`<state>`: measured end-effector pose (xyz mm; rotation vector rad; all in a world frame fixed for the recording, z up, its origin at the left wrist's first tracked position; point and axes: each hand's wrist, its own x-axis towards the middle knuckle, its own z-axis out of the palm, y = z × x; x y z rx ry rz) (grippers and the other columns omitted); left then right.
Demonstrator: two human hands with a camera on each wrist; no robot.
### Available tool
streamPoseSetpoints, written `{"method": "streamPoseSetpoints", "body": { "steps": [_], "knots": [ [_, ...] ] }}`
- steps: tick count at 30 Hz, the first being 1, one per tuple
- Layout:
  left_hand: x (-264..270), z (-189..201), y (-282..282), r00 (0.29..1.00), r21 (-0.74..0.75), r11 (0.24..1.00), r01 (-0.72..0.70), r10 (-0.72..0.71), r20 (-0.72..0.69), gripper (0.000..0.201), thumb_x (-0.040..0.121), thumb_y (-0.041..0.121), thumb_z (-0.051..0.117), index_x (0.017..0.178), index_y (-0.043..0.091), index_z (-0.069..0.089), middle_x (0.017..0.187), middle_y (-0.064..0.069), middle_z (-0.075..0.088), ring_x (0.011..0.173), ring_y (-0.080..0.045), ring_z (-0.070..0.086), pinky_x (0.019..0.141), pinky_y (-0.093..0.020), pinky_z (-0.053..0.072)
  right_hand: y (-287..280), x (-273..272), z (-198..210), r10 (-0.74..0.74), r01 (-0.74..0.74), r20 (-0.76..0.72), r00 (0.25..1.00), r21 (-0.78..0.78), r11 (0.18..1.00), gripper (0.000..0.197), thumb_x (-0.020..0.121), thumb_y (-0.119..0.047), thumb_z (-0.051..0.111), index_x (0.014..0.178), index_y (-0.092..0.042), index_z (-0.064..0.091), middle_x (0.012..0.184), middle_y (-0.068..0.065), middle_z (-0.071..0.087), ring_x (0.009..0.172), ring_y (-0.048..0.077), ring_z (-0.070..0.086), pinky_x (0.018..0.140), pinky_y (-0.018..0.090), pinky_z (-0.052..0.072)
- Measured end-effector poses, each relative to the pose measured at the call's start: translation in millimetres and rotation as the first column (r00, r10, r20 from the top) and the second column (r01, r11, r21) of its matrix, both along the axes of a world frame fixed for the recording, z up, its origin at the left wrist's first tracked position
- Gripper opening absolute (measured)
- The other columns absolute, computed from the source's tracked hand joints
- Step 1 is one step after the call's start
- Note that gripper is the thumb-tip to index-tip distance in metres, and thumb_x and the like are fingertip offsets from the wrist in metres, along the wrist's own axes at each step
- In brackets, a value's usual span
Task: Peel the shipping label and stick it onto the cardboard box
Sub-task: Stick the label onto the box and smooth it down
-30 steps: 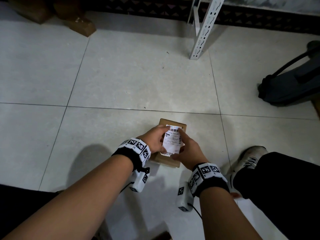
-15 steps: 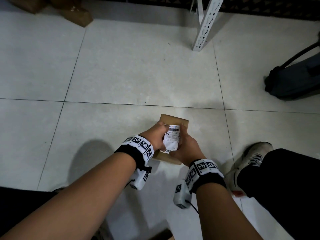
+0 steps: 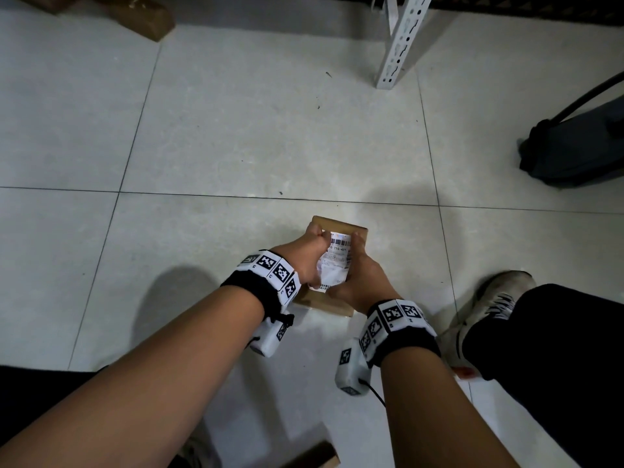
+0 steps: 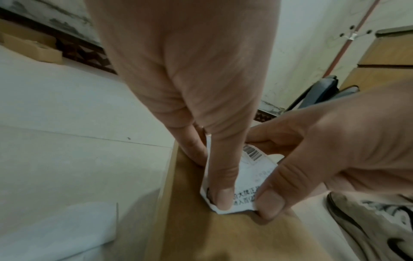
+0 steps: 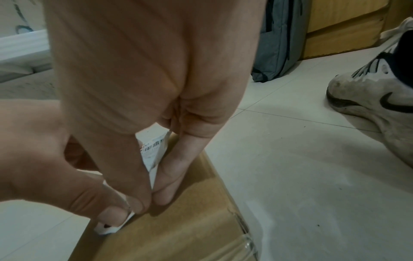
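A small brown cardboard box [image 3: 340, 227] lies on the tiled floor. Over its top I hold a white shipping label [image 3: 336, 265] with a barcode, bowed and creased. My left hand [image 3: 304, 256] pinches its left edge, thumb on the printed face [image 4: 257, 167] and fingers behind it. My right hand [image 3: 358, 275] pinches the right edge, thumb and forefinger meeting at the near corner [image 5: 150, 199]. The label's near end touches the box top [image 4: 223, 238]; its far end stands off the cardboard [image 5: 178, 229]. The label's underside is hidden.
A white perforated metal post [image 3: 401, 45] stands at the back, a dark bag [image 3: 574, 146] at the right. Brown cartons [image 3: 148, 18] lie far left. My white shoe [image 3: 489, 315] is just right of the box, a cardboard piece [image 3: 314, 457] near my knees.
Both hands have come down with the label from above the box to its top. The label, flat before, is now bowed and creased between them.
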<state>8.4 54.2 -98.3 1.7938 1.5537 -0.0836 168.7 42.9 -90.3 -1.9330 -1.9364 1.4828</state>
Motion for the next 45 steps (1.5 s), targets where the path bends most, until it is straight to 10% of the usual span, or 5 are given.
{"method": "streamPoseSetpoints", "body": {
  "steps": [18, 26, 30, 34, 45],
  "knots": [
    [12.3, -0.8, 2.3, 0.99, -0.042, 0.999, -0.033, 0.027, -0.14, 0.06, 0.082, 0.01, 0.068, 0.134, 0.006, 0.04, 0.145, -0.017, 0.025, 0.096, -0.035, 0.065, 0.085, -0.039, 0.057, 9.1, -15.4, 17.1, 0.162, -0.127, 0.237, 0.958, -0.156, 0.98, 0.122, 0.077, -0.019, 0.074, 0.158, -0.021, -0.016, 0.161, 0.008, -0.034, 0.139, 0.03, 0.046, 0.104, 0.035, 0.044],
    [5.0, -8.1, 10.9, 0.988, -0.079, 0.997, -0.01, -0.002, -0.152, 0.082, 0.076, 0.017, 0.073, 0.148, 0.018, 0.034, 0.155, -0.012, 0.019, 0.099, -0.026, 0.06, 0.081, -0.034, 0.055, 8.2, -6.8, 13.1, 0.072, -0.008, 0.198, 0.978, -0.306, 0.952, 0.13, 0.072, -0.008, 0.072, 0.153, -0.038, -0.025, 0.161, 0.031, 0.016, 0.152, 0.024, 0.025, 0.107, 0.034, 0.038],
    [0.0, -14.7, -0.5, 0.992, -0.019, 0.995, -0.101, 0.1, -0.077, 0.029, 0.097, 0.042, 0.043, 0.115, 0.02, 0.038, 0.127, -0.005, 0.04, 0.08, -0.02, 0.065, 0.082, -0.037, 0.058, 10.1, -6.2, 0.6, 0.084, -0.03, 0.158, 0.984, -0.315, 0.949, 0.137, 0.067, -0.012, 0.074, 0.15, -0.035, -0.032, 0.095, 0.001, 0.078, 0.116, 0.02, 0.067, 0.106, 0.041, 0.049],
    [-0.7, -17.0, -1.9, 0.988, -0.021, 0.988, -0.151, 0.15, -0.049, 0.034, 0.092, 0.037, 0.054, 0.115, 0.018, 0.037, 0.115, 0.003, 0.026, 0.072, -0.015, 0.06, 0.079, -0.03, 0.055, 10.4, -9.2, -5.8, -0.017, 0.032, 0.047, 0.999, -0.347, 0.937, 0.129, 0.076, -0.016, 0.071, 0.146, -0.041, -0.035, 0.103, 0.003, 0.077, 0.071, 0.017, 0.078, 0.083, 0.038, 0.062],
    [-10.0, -13.0, 2.2, 0.983, -0.1, 0.982, -0.162, 0.169, 0.07, 0.06, 0.075, 0.026, 0.082, 0.129, 0.012, 0.062, 0.137, -0.003, 0.018, 0.117, -0.013, 0.046, 0.106, -0.016, 0.032, 13.7, -8.5, -8.7, -0.141, 0.106, -0.055, 0.989, -0.409, 0.906, 0.105, 0.094, -0.004, 0.053, 0.151, -0.041, -0.027, 0.108, 0.004, 0.063, 0.085, 0.03, 0.074, 0.077, 0.042, 0.06]
  ]
}}
